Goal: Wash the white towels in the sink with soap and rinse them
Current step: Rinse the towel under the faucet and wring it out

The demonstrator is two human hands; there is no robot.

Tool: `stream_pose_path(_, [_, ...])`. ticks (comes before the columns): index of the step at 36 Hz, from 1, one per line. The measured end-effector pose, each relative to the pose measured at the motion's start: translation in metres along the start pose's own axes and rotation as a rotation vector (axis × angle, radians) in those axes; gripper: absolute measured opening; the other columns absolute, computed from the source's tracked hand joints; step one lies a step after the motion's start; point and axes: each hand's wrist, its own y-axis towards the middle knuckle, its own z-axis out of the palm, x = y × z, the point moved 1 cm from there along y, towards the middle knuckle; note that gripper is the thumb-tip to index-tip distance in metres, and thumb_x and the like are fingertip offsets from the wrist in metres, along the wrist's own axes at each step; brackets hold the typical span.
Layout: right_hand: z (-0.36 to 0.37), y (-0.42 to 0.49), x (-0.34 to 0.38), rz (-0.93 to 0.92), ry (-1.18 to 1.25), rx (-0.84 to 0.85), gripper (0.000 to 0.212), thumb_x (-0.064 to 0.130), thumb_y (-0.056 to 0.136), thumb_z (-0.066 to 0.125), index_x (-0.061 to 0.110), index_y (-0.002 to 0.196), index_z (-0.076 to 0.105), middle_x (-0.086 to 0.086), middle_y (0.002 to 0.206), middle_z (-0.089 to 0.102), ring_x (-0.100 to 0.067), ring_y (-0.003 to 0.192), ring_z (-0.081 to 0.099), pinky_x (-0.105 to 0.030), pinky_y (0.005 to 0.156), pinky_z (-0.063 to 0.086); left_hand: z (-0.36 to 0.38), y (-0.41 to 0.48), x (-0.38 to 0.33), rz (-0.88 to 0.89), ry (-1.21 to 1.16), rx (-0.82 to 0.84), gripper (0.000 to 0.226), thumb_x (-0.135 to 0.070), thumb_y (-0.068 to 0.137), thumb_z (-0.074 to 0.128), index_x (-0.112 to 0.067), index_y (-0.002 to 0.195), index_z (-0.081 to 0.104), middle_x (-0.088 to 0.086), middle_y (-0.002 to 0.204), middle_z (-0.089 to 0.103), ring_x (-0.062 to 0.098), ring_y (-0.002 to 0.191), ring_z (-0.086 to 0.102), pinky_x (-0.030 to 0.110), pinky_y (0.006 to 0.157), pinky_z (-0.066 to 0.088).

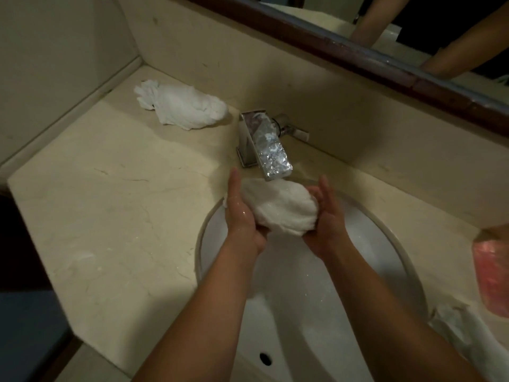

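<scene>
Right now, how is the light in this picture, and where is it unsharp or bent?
Head view: dim, yellowish light; glare on the faucet; the pink object at the right edge is blurred; the wide lens bends the mirror frame; the balled towel between both hands is fairly sharp.

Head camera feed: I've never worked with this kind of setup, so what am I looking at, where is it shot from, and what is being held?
There is no machine here. One camera sits on a person's head and looks down at their bare arms over a bathroom counter.

The left hand and right hand press a balled-up white towel between the palms, with an open-fingered grip, just under the spout of the metal faucet and above the white sink.

A second white towel lies crumpled on the counter at the back left. Another white cloth lies at the sink's right edge, near a pink object too blurred to identify. A mirror runs along the top.
</scene>
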Motion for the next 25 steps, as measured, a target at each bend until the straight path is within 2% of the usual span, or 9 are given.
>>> stream_pose_path(4, [0.001, 0.005, 0.002, -0.009, 0.035, -0.042, 0.029, 0.041, 0.106, 0.057, 0.022, 0.113, 0.078, -0.009, 0.093, 0.077, -0.027, 0.09, 0.077, -0.04, 0.082, 0.06, -0.01, 0.004, 0.003, 0.074, -0.004, 0.05, 0.101, -0.061, 0.06, 0.094, -0.005, 0.14, 0.066, 0.023, 0.131, 0.072, 0.041, 0.12, 0.07, 0.058, 0.11, 0.052])
stream_pose_path(6, [-0.003, 0.009, -0.001, 0.043, 0.016, -0.05, 0.039, 0.047, 0.103, 0.06, 0.018, 0.121, 0.078, -0.014, 0.108, 0.077, -0.031, 0.101, 0.076, -0.042, 0.09, 0.06, -0.011, 0.003, 0.003, 0.1, -0.021, 0.096, 0.094, -0.053, 0.07, 0.085, 0.005, 0.14, 0.062, 0.03, 0.13, 0.069, 0.045, 0.121, 0.069, 0.053, 0.104, 0.057])
stream_pose_path(9, [-0.011, 0.011, -0.011, 0.166, -0.062, -0.069, 0.068, 0.068, 0.103, 0.042, 0.014, 0.128, 0.075, -0.015, 0.127, 0.075, -0.035, 0.124, 0.069, -0.05, 0.11, 0.052, -0.011, 0.004, 0.003, 0.132, -0.067, 0.127, 0.097, -0.049, 0.067, 0.083, 0.01, 0.141, 0.059, 0.035, 0.132, 0.066, 0.048, 0.121, 0.067, 0.05, 0.097, 0.061])
stream_pose_path(11, [-0.013, 0.008, -0.015, 0.295, -0.045, -0.029, 0.083, 0.083, 0.097, 0.03, 0.021, 0.134, 0.072, -0.014, 0.132, 0.073, -0.038, 0.125, 0.069, -0.059, 0.106, 0.052, -0.011, 0.006, 0.002, 0.159, -0.059, 0.124, 0.101, -0.048, 0.065, 0.087, 0.01, 0.143, 0.057, 0.035, 0.135, 0.064, 0.049, 0.125, 0.065, 0.054, 0.103, 0.058])
stream_pose_path(14, [-0.009, 0.003, -0.013, 0.36, 0.024, 0.02, 0.092, 0.089, 0.093, 0.03, 0.02, 0.131, 0.076, -0.018, 0.134, 0.071, -0.038, 0.121, 0.071, -0.056, 0.095, 0.056, -0.014, 0.008, 0.0, 0.177, 0.02, 0.17, 0.123, -0.057, 0.053, 0.098, 0.012, 0.145, 0.052, 0.037, 0.138, 0.061, 0.049, 0.127, 0.063, 0.055, 0.105, 0.055])
stream_pose_path(17, [-0.001, 0.0, -0.008, 0.322, 0.001, 0.023, 0.084, 0.08, 0.096, 0.04, 0.014, 0.136, 0.072, -0.017, 0.136, 0.071, -0.031, 0.12, 0.072, -0.045, 0.095, 0.06, -0.016, 0.008, -0.001, 0.17, 0.075, 0.152, 0.13, -0.068, 0.047, 0.096, 0.004, 0.147, 0.055, 0.032, 0.139, 0.063, 0.045, 0.13, 0.063, 0.055, 0.111, 0.052])
stream_pose_path(20, [0.004, 0.0, -0.004, 0.227, -0.013, 0.05, 0.065, 0.058, 0.096, 0.054, 0.011, 0.139, 0.067, -0.017, 0.137, 0.07, -0.03, 0.121, 0.071, -0.039, 0.092, 0.063, -0.018, 0.009, -0.006, 0.155, 0.14, 0.126, 0.111, -0.072, 0.054, 0.086, -0.009, 0.143, 0.064, 0.02, 0.134, 0.071, 0.036, 0.127, 0.067, 0.052, 0.111, 0.052])
stream_pose_path(22, [0.005, 0.001, 0.0, 0.143, -0.028, 0.074, 0.062, 0.049, 0.094, 0.061, 0.007, 0.139, 0.066, -0.019, 0.138, 0.069, -0.031, 0.122, 0.07, -0.039, 0.093, 0.062, -0.021, 0.007, -0.006, 0.126, 0.16, 0.093, 0.102, -0.076, 0.057, 0.076, -0.018, 0.141, 0.066, 0.011, 0.13, 0.075, 0.029, 0.123, 0.07, 0.047, 0.106, 0.056])
stream_pose_path(25, [0.005, 0.002, 0.005, 0.048, -0.091, 0.086, 0.068, 0.042, 0.091, 0.072, -0.003, 0.141, 0.062, -0.028, 0.138, 0.065, -0.039, 0.126, 0.066, -0.047, 0.104, 0.056, -0.02, 0.002, -0.004, 0.072, 0.095, 0.062, 0.098, -0.08, 0.063, 0.078, -0.02, 0.139, 0.067, 0.01, 0.129, 0.075, 0.031, 0.124, 0.07, 0.052, 0.112, 0.052])
